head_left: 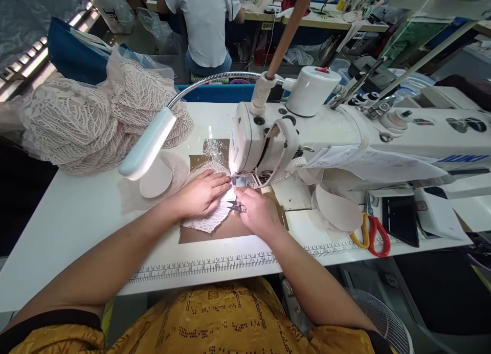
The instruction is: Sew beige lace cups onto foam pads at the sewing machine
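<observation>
My left hand (202, 193) lies flat on a pale lace piece (209, 222), its fingers stretched toward the needle area of the white sewing machine (245, 139). Just right of it, my right hand (258, 211) is closed, with the dark pointed blades of small thread snips (237, 206) sticking out to the left from its grip. Its thumb and forefinger are at the lace edge beside the presser foot; whether they also pinch the fabric I cannot tell. Under the lace is a brown sheet (226, 230) on the table. The needle itself is hidden.
A heap of lace pieces (76, 118) sits at the left rear. A lamp (149, 141) arches over the table. Round pads (155, 179) lie left, more pads (337, 208) right. Scissors (378, 236) and a dark phone-like slab (401, 220) are near the front edge. A person (207, 24) sits beyond.
</observation>
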The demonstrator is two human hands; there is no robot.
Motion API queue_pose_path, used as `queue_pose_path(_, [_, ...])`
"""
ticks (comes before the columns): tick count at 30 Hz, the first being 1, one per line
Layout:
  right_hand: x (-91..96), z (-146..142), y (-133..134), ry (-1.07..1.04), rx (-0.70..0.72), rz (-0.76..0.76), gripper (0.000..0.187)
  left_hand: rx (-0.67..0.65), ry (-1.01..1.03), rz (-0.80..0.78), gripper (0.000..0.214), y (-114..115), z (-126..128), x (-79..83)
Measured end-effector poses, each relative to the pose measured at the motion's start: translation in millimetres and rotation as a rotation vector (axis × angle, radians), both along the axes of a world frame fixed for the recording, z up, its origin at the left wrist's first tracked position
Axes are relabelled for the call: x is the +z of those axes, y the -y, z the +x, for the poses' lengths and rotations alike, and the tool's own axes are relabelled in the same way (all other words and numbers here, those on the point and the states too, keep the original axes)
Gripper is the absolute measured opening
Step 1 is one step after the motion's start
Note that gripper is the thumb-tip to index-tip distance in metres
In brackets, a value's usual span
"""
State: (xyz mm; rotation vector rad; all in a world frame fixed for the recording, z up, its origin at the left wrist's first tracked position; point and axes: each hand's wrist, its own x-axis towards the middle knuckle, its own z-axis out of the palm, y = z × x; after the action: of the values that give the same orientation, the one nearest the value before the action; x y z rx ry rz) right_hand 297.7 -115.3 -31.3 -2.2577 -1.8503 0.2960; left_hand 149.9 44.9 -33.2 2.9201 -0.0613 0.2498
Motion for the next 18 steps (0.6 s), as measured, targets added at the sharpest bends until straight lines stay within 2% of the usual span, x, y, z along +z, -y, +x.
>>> queue_pose_path(6, [6.0, -1.5, -2.3, -0.022, -0.030, -0.055, 0.058, 0.037, -0.012, 0.012, 0.047, -3.3, 3.0, -2.7])
queue_pose_path(12, [1.8, -0.3, -0.5, 0.006, 0.004, -0.046, 0.055, 0.089, 0.022, 0.025, 0.043, -6.2, 0.2, -3.6])
queue_pose_path(18, [-2.9, 0.8, 3.2, 0.038, 0.101, 0.006, 0.047, -0.065, 0.042, -0.020, 0.038, -5.7, -4.6, 0.5])
